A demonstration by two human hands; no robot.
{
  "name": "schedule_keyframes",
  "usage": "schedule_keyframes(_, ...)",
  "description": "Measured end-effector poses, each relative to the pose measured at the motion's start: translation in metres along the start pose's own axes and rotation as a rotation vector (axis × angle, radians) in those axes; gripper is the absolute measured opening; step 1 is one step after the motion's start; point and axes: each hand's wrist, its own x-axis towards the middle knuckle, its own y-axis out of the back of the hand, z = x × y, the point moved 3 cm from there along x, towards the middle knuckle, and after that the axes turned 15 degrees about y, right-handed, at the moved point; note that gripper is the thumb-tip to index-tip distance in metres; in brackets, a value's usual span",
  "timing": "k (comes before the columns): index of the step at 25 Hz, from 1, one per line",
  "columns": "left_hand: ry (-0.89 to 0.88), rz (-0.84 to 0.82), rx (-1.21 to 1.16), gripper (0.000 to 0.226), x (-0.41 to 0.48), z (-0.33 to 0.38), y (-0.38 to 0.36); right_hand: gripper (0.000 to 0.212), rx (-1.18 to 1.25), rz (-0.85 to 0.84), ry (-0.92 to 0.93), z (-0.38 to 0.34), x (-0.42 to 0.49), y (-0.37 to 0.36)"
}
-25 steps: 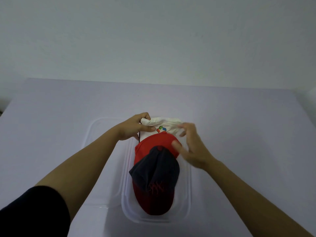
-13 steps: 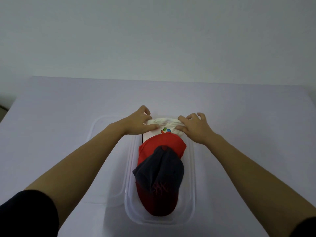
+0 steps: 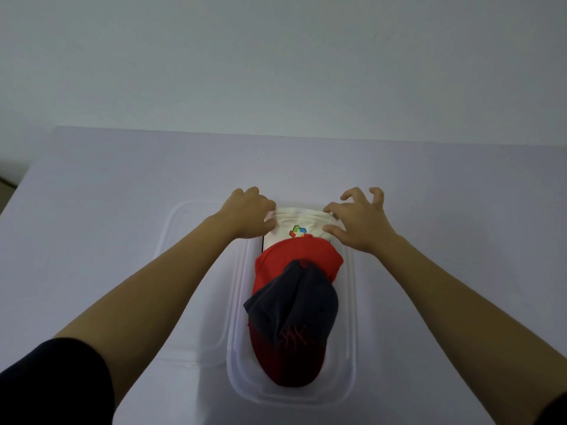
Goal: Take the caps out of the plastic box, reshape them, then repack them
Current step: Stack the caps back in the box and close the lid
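Note:
A clear plastic box (image 3: 352, 332) stands on the table and holds three caps in a row. The white cap (image 3: 302, 220) with a coloured logo lies at the far end. A red cap (image 3: 294, 256) overlaps it, and a navy cap (image 3: 296, 305) with a red brim lies nearest me. My left hand (image 3: 245, 214) grips the white cap's left edge, thumb on top and fingers curled behind. My right hand (image 3: 359, 223) rests on the cap's right side with thumb and forefinger touching it and the other fingers lifted and spread.
The box's clear lid (image 3: 190, 271) lies flat on the table, touching the box's left side. The pale table (image 3: 122, 185) runs wide on both sides, and a plain wall rises behind its far edge.
My right hand came down onto the white cap's right side, then lifted its outer fingers. Both hands pushed the white cap down into the far end of the box.

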Motion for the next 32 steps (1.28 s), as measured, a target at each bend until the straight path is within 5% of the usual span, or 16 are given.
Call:
schedule_keyframes(4, 0.084, -0.028, 0.198, 0.04, 0.004, 0.0, -0.006, 0.041, -0.041, -0.112, 0.01, -0.009, 0.011, -0.002)
schedule_keyframes(9, 0.016, 0.079, -0.463, 0.026, -0.026, -0.019, 0.007, 0.035, 0.137, 0.181, -0.087, -0.008, -0.013, 0.02)
schedule_keyframes(11, -0.076, -0.008, -0.551, 0.025, -0.047, -0.016, 0.004, 0.042, 0.278, 0.015, -0.044, -0.015, -0.03, 0.015)
schedule_keyframes(13, -0.097, -0.131, -0.466, 0.031, -0.062, -0.007, -0.01, 0.04, 0.337, -0.197, -0.005, -0.026, -0.04, 0.003)
schedule_keyframes(21, 0.205, -0.01, -0.141, 0.033, -0.063, 0.0, -0.025, 0.037, 0.264, -0.06, -0.129, -0.042, -0.019, -0.002)
schedule_keyframes(26, 0.199, 0.185, -0.771, 0.017, -0.098, -0.014, -0.009, 0.041, 0.436, 0.269, -0.138, -0.036, -0.057, 0.007)
schedule_keyframes(29, 0.051, -0.078, -0.902, 0.019, -0.134, -0.017, -0.016, 0.061, 0.546, 0.209, -0.083, -0.058, -0.087, -0.001)
schedule_keyframes(32, 0.008, -0.241, -0.807, 0.012, -0.15, -0.011, -0.039, 0.051, 0.616, 0.101, -0.096, -0.072, -0.095, -0.018)
